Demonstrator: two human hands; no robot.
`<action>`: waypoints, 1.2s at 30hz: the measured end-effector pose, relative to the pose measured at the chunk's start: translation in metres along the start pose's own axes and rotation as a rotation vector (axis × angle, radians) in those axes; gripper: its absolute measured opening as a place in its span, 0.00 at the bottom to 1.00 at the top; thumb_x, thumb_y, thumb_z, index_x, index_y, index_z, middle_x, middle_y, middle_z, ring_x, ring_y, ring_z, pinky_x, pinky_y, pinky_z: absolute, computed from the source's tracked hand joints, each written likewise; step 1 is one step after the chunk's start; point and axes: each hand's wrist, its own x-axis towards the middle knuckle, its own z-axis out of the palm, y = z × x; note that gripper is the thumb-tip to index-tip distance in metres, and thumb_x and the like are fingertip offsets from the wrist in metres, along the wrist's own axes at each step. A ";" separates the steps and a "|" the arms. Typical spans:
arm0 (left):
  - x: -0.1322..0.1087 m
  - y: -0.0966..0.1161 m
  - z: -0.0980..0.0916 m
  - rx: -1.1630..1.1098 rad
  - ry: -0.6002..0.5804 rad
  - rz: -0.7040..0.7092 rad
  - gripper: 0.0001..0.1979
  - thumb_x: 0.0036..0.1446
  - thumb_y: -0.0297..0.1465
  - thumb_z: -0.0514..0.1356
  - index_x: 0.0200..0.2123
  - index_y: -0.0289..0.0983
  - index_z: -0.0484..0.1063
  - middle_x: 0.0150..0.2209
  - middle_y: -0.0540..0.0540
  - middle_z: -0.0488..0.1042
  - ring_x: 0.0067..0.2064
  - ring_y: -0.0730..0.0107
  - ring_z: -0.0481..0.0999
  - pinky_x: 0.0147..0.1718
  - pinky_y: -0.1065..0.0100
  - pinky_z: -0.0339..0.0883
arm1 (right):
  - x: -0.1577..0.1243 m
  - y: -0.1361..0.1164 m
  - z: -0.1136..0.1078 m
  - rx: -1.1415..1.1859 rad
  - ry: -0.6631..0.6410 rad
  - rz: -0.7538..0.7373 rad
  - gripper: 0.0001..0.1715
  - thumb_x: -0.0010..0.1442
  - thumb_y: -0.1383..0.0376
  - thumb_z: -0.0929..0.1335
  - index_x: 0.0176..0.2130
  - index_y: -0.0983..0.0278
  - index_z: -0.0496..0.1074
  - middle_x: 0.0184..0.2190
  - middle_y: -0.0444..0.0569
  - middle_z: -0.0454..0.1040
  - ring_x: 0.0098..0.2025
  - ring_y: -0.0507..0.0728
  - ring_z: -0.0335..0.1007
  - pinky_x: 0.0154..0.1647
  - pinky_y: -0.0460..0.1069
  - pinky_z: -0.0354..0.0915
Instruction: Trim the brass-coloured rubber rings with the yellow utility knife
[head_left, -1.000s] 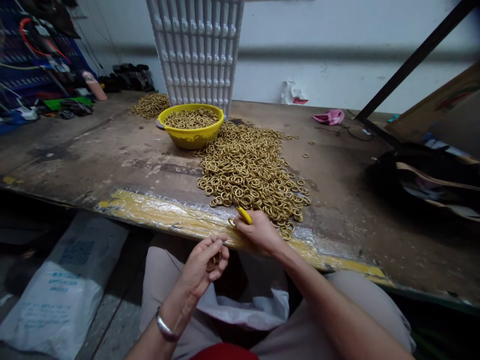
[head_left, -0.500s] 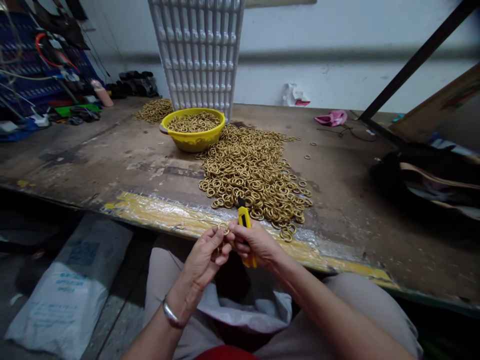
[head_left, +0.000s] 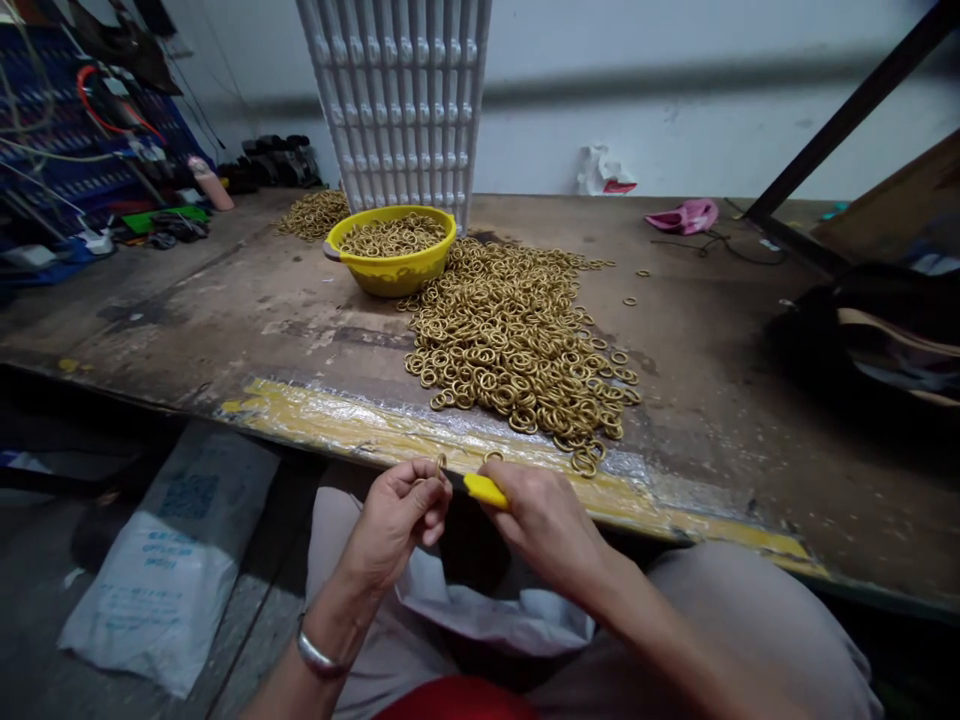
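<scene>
The blue lettering on the white sack [head_left: 169, 590], below the bench on your left, was too blurred to read, as was the square, code-like patch [head_left: 191, 495] above it. Brass-coloured rings lay in a loose, glinting heap [head_left: 502, 325] on the stained, scuffed bench [head_left: 187, 310], beside a smooth yellow basin [head_left: 394, 277] filled with more. Behind the basin stood a ribbed grey panel [head_left: 401, 110]. Shiny film covered a yellow strip [head_left: 337, 420] along the near edge.

Your left hand [head_left: 397, 520], a silver bangle [head_left: 319, 656] at its wrist, pinched a single ring [head_left: 442, 462] between thumb and fingertips. Your right hand [head_left: 547, 515] was clenched around a yellow cutter [head_left: 486, 490] aimed leftward, its dark tip at that ring; contact could not be made out. Another ring [head_left: 493, 456] showed just above your right fingers; you could not tell whether they gripped it.
</scene>
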 end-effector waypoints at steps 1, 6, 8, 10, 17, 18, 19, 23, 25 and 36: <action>0.000 -0.002 0.000 0.015 0.000 0.006 0.17 0.46 0.37 0.70 0.29 0.33 0.67 0.22 0.51 0.67 0.18 0.83 0.59 0.13 0.80 0.53 | -0.004 0.001 0.003 -0.035 -0.001 0.005 0.05 0.57 0.71 0.63 0.32 0.63 0.68 0.27 0.45 0.72 0.28 0.52 0.65 0.29 0.46 0.49; 0.000 -0.012 0.001 0.129 -0.041 0.003 0.15 0.50 0.38 0.68 0.32 0.34 0.68 0.19 0.55 0.62 0.17 0.82 0.58 0.13 0.79 0.54 | -0.013 0.005 0.011 -0.168 0.001 0.014 0.05 0.58 0.71 0.63 0.35 0.63 0.68 0.32 0.47 0.74 0.32 0.54 0.69 0.30 0.47 0.51; -0.001 -0.014 0.000 0.173 -0.053 0.002 0.14 0.52 0.37 0.66 0.32 0.34 0.67 0.19 0.55 0.62 0.17 0.82 0.59 0.13 0.79 0.55 | -0.012 0.005 0.011 -0.192 -0.002 0.016 0.05 0.58 0.71 0.64 0.35 0.63 0.67 0.32 0.47 0.74 0.32 0.54 0.69 0.30 0.47 0.51; -0.001 -0.015 0.000 0.198 -0.051 0.005 0.13 0.53 0.37 0.65 0.33 0.35 0.67 0.19 0.55 0.62 0.17 0.82 0.59 0.13 0.79 0.55 | -0.011 0.005 0.010 -0.206 -0.004 0.016 0.05 0.58 0.71 0.64 0.35 0.63 0.67 0.32 0.47 0.74 0.31 0.54 0.69 0.30 0.47 0.51; -0.003 -0.014 0.002 0.219 -0.043 0.037 0.14 0.53 0.37 0.66 0.32 0.35 0.67 0.20 0.55 0.61 0.18 0.82 0.58 0.14 0.79 0.54 | -0.012 0.004 0.008 -0.231 0.049 0.024 0.06 0.59 0.71 0.63 0.35 0.62 0.68 0.33 0.47 0.74 0.32 0.54 0.68 0.30 0.48 0.51; -0.002 -0.014 0.002 0.224 -0.043 0.037 0.13 0.53 0.37 0.66 0.32 0.35 0.67 0.20 0.55 0.61 0.18 0.82 0.58 0.14 0.78 0.53 | -0.012 0.003 0.008 -0.234 0.042 0.030 0.06 0.59 0.71 0.63 0.36 0.63 0.68 0.33 0.47 0.74 0.32 0.54 0.69 0.30 0.48 0.51; -0.002 -0.014 0.002 0.231 -0.043 0.036 0.13 0.53 0.37 0.66 0.32 0.35 0.67 0.20 0.55 0.61 0.17 0.82 0.58 0.14 0.78 0.53 | -0.012 0.002 0.008 -0.238 0.033 0.035 0.06 0.59 0.71 0.63 0.36 0.63 0.68 0.33 0.48 0.74 0.32 0.54 0.69 0.30 0.48 0.51; -0.003 -0.013 0.003 0.260 -0.065 0.026 0.12 0.54 0.38 0.64 0.32 0.36 0.66 0.21 0.55 0.60 0.18 0.82 0.56 0.15 0.78 0.50 | -0.008 0.004 0.010 -0.273 -0.009 0.042 0.08 0.60 0.71 0.62 0.37 0.63 0.69 0.33 0.49 0.75 0.31 0.54 0.69 0.29 0.48 0.52; -0.007 -0.009 0.005 0.263 -0.127 0.016 0.12 0.56 0.37 0.62 0.30 0.36 0.64 0.21 0.55 0.58 0.19 0.82 0.55 0.16 0.78 0.49 | -0.004 0.013 0.006 -0.332 -0.025 0.094 0.10 0.61 0.72 0.60 0.38 0.63 0.69 0.31 0.50 0.75 0.31 0.54 0.69 0.28 0.48 0.51; -0.015 -0.011 0.009 -0.008 -0.162 -0.127 0.19 0.54 0.41 0.63 0.25 0.36 0.57 0.21 0.54 0.57 0.18 0.84 0.49 0.13 0.79 0.38 | 0.010 0.033 0.003 -0.223 0.061 0.134 0.08 0.61 0.65 0.63 0.33 0.63 0.71 0.34 0.48 0.74 0.35 0.53 0.69 0.34 0.45 0.55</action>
